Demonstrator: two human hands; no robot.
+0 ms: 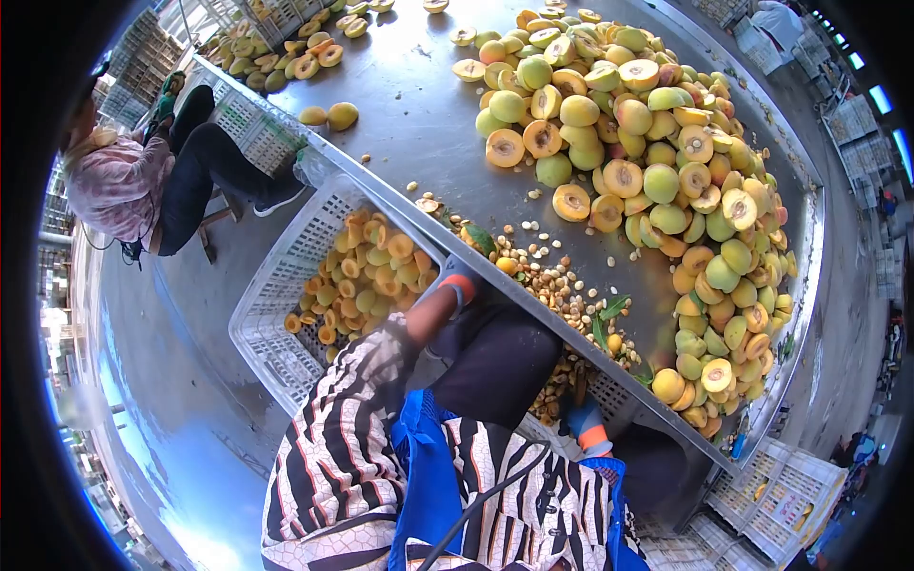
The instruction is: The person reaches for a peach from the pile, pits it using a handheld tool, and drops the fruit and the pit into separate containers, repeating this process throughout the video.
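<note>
My left hand (461,273), in a greyish glove with an orange cuff, is at the metal table's near edge, beside a white plastic crate (271,249) of halved yellow fruit (367,276). Its fingers are hidden. My right hand (583,417), in a blue glove with an orange band, is low under the table edge, next to a container of fruit pits (549,395). Its fingers are in shadow, and I cannot tell whether it holds anything. Loose pits (552,276) and a few green leaves (609,319) lie on the table near both hands.
A large heap of whole and halved fruit (657,181) covers the right of the metal table (409,105). More halves (319,57) lie at the far left. Another person (124,186) sits at the left beside a crate (252,128). White crates (776,495) stand at lower right.
</note>
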